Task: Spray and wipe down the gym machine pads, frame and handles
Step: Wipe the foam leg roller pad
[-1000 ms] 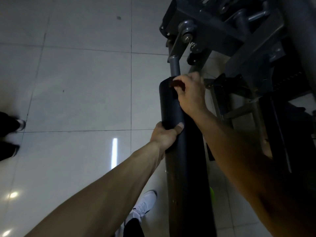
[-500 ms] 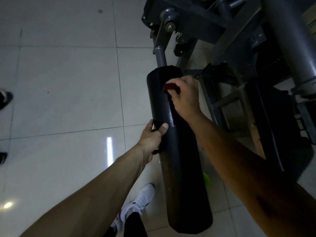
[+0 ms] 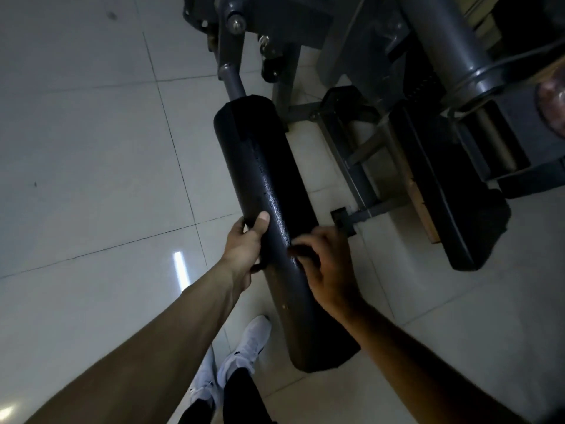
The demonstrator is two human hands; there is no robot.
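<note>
**Roller pad wipe: both hands at mid-length, the stroke goes along the axis**

The roller pad (image 3: 269, 185) is a long black cylinder. Its far end is on the steel arm (image 3: 232, 81) and its free end is near my shoes (image 3: 247, 347), hanging over the tiled floor (image 3: 91, 148). The long axis runs away from me, tilted slightly left at the far end.

- **Left hand** (image 3: 244, 243): on the pad's left flank, thumb over the top and fingers wrapped underneath. This is a firm clasp, and I read it as the steadying hand that stops the pad rolling.
- **Right hand** (image 3: 328, 267): directly opposite on the right/top side, with only the pad between the two hands. The wrist comes in from lower right. The fingers are curled and pinching a dark wad against the surface, which I take to be the cloth (image 3: 301, 251). It's too dim to be sure.

The cloth sits at about the middle of the pad, so there is pad both ways from the grip: more toward the steel arm, less toward me. The right hand does the wiping, and any stroke has to follow the axis rather than cross it.

There's a sheen on the pad just beyond the hands. I can't tell if it's wet or only glare.

The frame (image 3: 443, 41) is off to the right, well apart from both hands. No spray bottle is in view.
</note>
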